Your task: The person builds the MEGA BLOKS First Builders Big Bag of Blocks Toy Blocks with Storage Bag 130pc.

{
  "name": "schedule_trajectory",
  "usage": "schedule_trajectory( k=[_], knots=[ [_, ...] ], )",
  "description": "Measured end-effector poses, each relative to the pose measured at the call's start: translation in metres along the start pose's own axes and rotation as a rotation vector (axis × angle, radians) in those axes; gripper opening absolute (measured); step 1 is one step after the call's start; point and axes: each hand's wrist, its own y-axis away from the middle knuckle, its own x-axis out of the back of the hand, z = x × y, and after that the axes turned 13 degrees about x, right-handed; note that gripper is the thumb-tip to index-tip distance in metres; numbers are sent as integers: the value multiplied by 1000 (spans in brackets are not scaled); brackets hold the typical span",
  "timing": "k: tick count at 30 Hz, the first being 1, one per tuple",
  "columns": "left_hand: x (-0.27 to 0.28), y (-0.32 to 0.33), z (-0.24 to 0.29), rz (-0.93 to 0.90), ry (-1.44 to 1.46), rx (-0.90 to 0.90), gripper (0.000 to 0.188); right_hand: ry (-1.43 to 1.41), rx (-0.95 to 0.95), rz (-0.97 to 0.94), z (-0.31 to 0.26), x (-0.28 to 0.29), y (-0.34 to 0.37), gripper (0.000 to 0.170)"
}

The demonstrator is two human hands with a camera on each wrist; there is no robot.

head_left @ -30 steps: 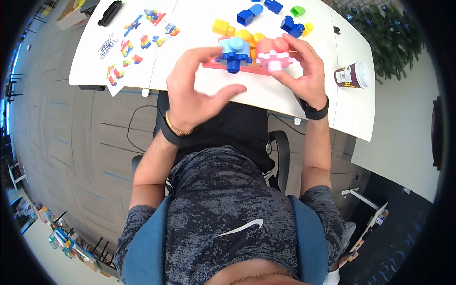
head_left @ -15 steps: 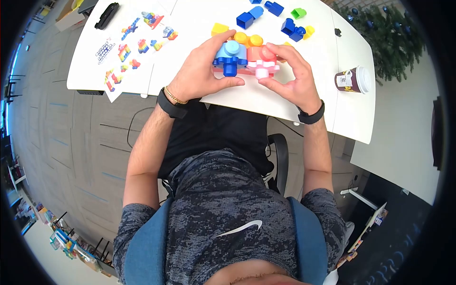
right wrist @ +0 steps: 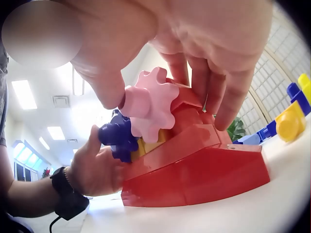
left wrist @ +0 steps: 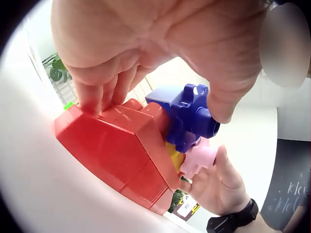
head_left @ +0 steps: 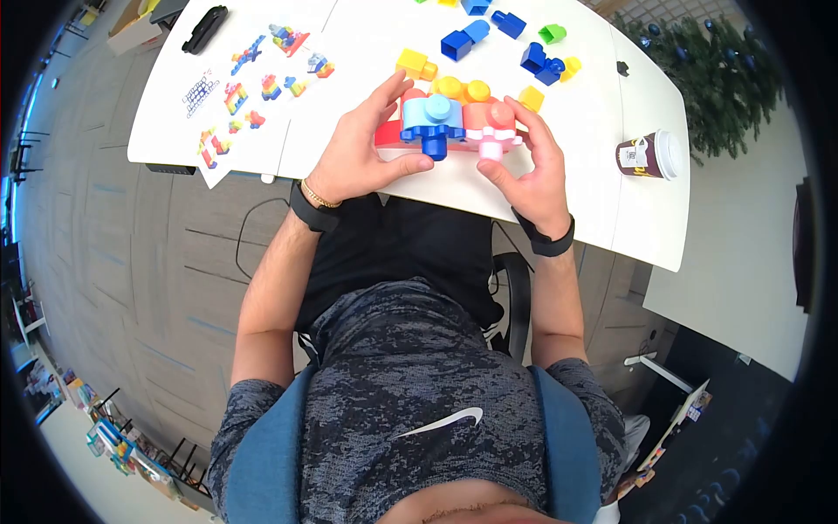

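A toy building-block model stands on the white table, close to its near edge. Its red boat-shaped base [right wrist: 223,170] shows best in the right wrist view. On it sit a light blue block [head_left: 428,111] with a dark blue gear [head_left: 433,135] and a red block [head_left: 478,113] with a pink gear [head_left: 491,144]. Yellow round studs [head_left: 463,88] rise behind them. My left hand [head_left: 356,153] grips the model's left side, thumb at the blue gear's hub and fingers on the red part. Across from it, my right hand [head_left: 539,179] pinches the pink gear's hub and the red block behind.
Loose blocks lie beyond the model: a yellow one [head_left: 415,65], several blue ones [head_left: 461,42] and a green one [head_left: 552,34]. A sheet with printed models [head_left: 253,96] and a black case [head_left: 204,30] lie at left. A lidded paper cup [head_left: 648,155] stands at right.
My left hand, apart from the model a second ago, has come in and taken hold of its left side. My right hand has kept to the pink gear's side.
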Motion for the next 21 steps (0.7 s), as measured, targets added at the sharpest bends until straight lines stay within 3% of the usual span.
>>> schedule_trajectory(
  k=[6, 7, 8, 10, 11, 12, 14, 15, 16, 17, 20, 21],
  knots=[
    [8, 1, 3, -72, -117, -24, 107, -52, -16, -38, -11, 11, -3, 71],
    [10, 2, 5, -94, -116, -23, 91, -87, 12, -27, -9, 15, -4, 65],
    [13, 0, 1, -82, -117, -20, 91, -93, 19, -35, -1, 23, -4, 65],
    [23, -14, -16, -55, -45, -176, 81, 23, -101, 38, 24, 45, -7, 49],
    [22, -20, -12, 0, 133, -142, 68, 170, -194, 51, 28, 53, -16, 44],
    [30, -27, -9, 83, 91, -54, 53, 319, -286, 66, 31, 61, -26, 39],
    [42, -49, -4, 122, -164, 34, 41, 397, -311, 31, 47, 71, -39, 46],
    [44, -60, -6, 128, -165, 33, 41, 577, -313, -95, 53, 71, -42, 52],
    [45, -70, -9, 75, -421, -5, 38, 757, -310, -223, 61, 72, -44, 57],
    [46, -79, -13, 19, -677, -42, 36, 775, -230, -220, 72, 67, -43, 63],
    [38, -100, -26, -13, -798, -175, 39, 804, -238, -318, 80, 54, -50, 57],
    [37, -105, -27, -53, -830, -186, 43, 753, -351, -348, 77, 52, -56, 51]
  ],
)
